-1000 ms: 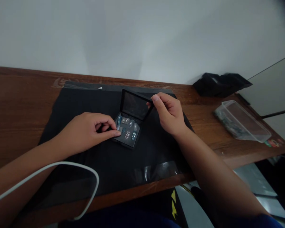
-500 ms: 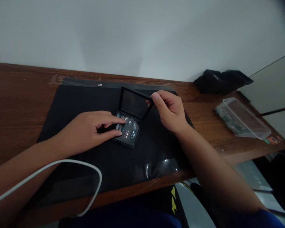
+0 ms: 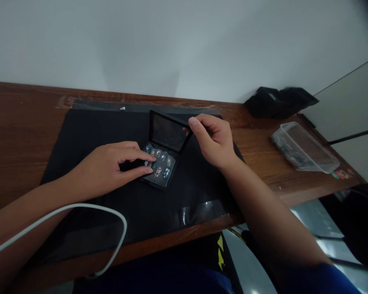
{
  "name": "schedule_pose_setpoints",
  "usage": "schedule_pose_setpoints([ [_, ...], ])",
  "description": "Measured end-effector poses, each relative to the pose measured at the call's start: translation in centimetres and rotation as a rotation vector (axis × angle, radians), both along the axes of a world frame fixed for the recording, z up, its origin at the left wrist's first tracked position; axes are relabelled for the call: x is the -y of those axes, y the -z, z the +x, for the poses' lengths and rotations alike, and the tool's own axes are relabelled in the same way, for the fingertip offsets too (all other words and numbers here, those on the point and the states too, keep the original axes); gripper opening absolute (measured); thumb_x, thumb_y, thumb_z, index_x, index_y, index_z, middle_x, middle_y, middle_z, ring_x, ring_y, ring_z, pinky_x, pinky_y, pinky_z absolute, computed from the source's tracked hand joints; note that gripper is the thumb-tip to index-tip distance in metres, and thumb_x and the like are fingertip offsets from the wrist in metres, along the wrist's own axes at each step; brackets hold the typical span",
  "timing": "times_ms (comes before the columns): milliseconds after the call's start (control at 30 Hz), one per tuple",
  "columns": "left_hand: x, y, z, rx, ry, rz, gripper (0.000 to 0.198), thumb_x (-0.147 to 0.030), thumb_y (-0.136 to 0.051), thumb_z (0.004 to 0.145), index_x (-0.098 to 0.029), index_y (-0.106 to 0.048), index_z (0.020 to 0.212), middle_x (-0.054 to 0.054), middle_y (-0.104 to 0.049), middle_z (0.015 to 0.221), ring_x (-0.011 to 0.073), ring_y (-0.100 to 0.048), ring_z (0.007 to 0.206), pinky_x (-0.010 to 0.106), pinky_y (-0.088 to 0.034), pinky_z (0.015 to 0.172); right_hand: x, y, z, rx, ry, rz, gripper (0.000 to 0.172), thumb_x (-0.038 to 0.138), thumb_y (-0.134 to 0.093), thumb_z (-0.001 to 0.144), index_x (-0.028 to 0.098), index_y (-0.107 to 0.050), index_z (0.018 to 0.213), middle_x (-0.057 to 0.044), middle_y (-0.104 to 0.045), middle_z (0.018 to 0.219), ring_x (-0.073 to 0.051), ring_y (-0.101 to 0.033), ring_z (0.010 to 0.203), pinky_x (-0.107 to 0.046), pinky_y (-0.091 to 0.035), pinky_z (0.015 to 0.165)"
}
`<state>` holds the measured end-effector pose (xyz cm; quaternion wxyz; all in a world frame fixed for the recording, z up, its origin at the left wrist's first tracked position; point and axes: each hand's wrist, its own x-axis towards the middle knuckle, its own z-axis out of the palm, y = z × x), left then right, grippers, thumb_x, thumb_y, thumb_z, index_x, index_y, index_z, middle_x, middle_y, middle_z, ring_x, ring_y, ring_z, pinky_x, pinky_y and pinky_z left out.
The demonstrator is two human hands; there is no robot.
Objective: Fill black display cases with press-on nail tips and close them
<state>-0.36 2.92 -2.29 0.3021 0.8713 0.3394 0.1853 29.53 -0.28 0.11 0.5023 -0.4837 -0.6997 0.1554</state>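
Observation:
A small black hinged case (image 3: 168,158) lies on the black mat with its lid (image 3: 167,131) raised. Rows of decorated press-on nails (image 3: 163,157) in teal, silver and clear tones, some with star and moon marks, rest inside. Over the left part of the case, my left hand (image 3: 115,163) has its thumb and index finger closed about a teal press-on nail (image 3: 154,165), which the fingertips partly cover. My right hand (image 3: 214,139) pinches the lid's upper right corner between thumb and fingers, holding it tilted up.
The black mat (image 3: 104,126) is taped to a wooden table (image 3: 15,130). A clear plastic box (image 3: 309,149) with small packets and black containers (image 3: 279,102) stand at the right. A white cable (image 3: 122,220) loops past my left forearm. A wall rises behind.
The whole view has shifted slightly, so everything sits a little further left. My left index finger and thumb have drawn slightly closer together. My right hand still holds the lid.

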Motion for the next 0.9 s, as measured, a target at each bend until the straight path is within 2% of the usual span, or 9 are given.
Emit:
schedule_pose_setpoints([
  [167, 0.0, -0.1, 0.0, 0.016, 0.007, -0.035, 0.036, -0.066, -0.073, 0.103, -0.039, -0.093, 0.117, 0.0, -0.076, 0.094, 0.014, -0.064, 0.07, 0.027, -0.047, 0.063, -0.1, 0.1, 0.1, 0.002, -0.012, -0.016, 0.066, 0.08, -0.06, 0.109, 0.023, -0.073, 0.079, -0.001, -0.063, 0.07, -0.016, -0.055, 0.066, -0.033, -0.045, 0.066],
  [267, -0.1, -0.3, -0.1, 0.048, 0.013, -0.014, 0.033, -0.063, -0.076, 0.104, -0.04, -0.091, 0.123, -0.001, -0.075, 0.095, 0.0124, -0.059, 0.067, 0.027, -0.046, 0.063, 0.0, 0.1, 0.0, -0.003, -0.021, 0.007, 0.066, 0.079, -0.061, 0.109, 0.023, -0.071, 0.076, 0.0, -0.062, 0.068, -0.015, -0.052, 0.065, -0.033, -0.043, 0.064],
  [367, -0.3, -0.6, -0.8, 0.096, 0.018, 0.022, 0.033, -0.066, -0.079, 0.101, -0.041, -0.091, 0.12, -0.002, -0.074, 0.094, 0.0129, -0.055, 0.067, 0.027, -0.046, 0.064, 0.2, -0.1, -0.1, 0.007, -0.012, 0.028, 0.066, 0.077, -0.062, 0.11, 0.022, -0.069, 0.074, 0.0, -0.06, 0.067, -0.014, -0.051, 0.064, -0.032, -0.041, 0.063],
  [467, -0.9, -1.1, -2.0, 0.073, -0.022, 0.047, 0.037, -0.072, -0.083, 0.095, -0.041, -0.091, 0.113, -0.001, -0.073, 0.093, 0.0158, -0.055, 0.071, 0.029, -0.048, 0.068, 0.2, -0.2, -0.1, 0.024, -0.009, 0.028, 0.067, 0.079, -0.061, 0.11, 0.022, -0.071, 0.075, 0.0, -0.06, 0.067, -0.014, -0.052, 0.064, -0.031, -0.042, 0.063],
  [600, -1.9, -1.1, -3.2, -0.041, -0.079, 0.034, 0.049, -0.082, -0.084, 0.086, -0.041, -0.089, 0.114, 0.001, -0.072, 0.095, 0.0213, -0.06, 0.082, 0.032, -0.052, 0.075, -0.1, 0.0, 0.1, 0.021, -0.021, -0.019, 0.068, 0.08, -0.061, 0.109, 0.02, -0.076, 0.08, -0.001, -0.066, 0.07, -0.014, -0.055, 0.066, -0.031, -0.044, 0.064],
  [667, -2.1, -0.8, -3.4, -0.049, -0.086, 0.039, 0.057, -0.085, -0.084, 0.083, -0.042, -0.086, 0.12, 0.001, -0.073, 0.104, 0.0227, -0.063, 0.087, 0.033, -0.055, 0.077, -0.2, 0.0, 0.2, 0.011, -0.036, -0.052, 0.068, 0.081, -0.061, 0.108, 0.02, -0.077, 0.083, -0.002, -0.069, 0.073, -0.015, -0.056, 0.067, -0.03, -0.044, 0.064],
  [733, -2.2, -0.4, -3.5, -0.037, -0.098, 0.045, 0.077, -0.088, -0.086, 0.079, -0.042, -0.078, 0.14, 0.002, -0.072, 0.127, 0.0251, -0.065, 0.098, 0.035, -0.06, 0.083, -0.2, -0.1, 0.3, 0.006, -0.063, -0.089, 0.068, 0.082, -0.061, 0.108, 0.02, -0.077, 0.085, -0.003, -0.07, 0.076, -0.015, -0.056, 0.069, -0.03, -0.044, 0.064],
  [833, -2.0, 0.2, -3.5, -0.047, -0.106, 0.011, 0.111, -0.09, -0.086, 0.075, -0.043, -0.054, 0.169, 0.005, -0.052, 0.167, 0.0333, -0.066, 0.122, 0.042, -0.066, 0.094, -0.1, -0.5, 0.3, -0.004, -0.13, -0.128, 0.067, 0.082, -0.062, 0.107, 0.019, -0.076, 0.088, -0.002, -0.069, 0.078, -0.014, -0.054, 0.069, -0.029, -0.043, 0.064],
  [900, -1.9, 0.6, -3.5, -0.07, -0.11, -0.019, 0.122, -0.09, -0.089, 0.071, -0.046, -0.045, 0.176, 0.005, -0.041, 0.179, 0.0393, -0.064, 0.132, 0.049, -0.068, 0.101, 0.0, -0.8, 0.2, -0.007, -0.178, -0.14, 0.066, 0.081, -0.064, 0.107, 0.019, -0.075, 0.088, -0.001, -0.068, 0.078, -0.013, -0.053, 0.069, -0.029, -0.043, 0.065],
])
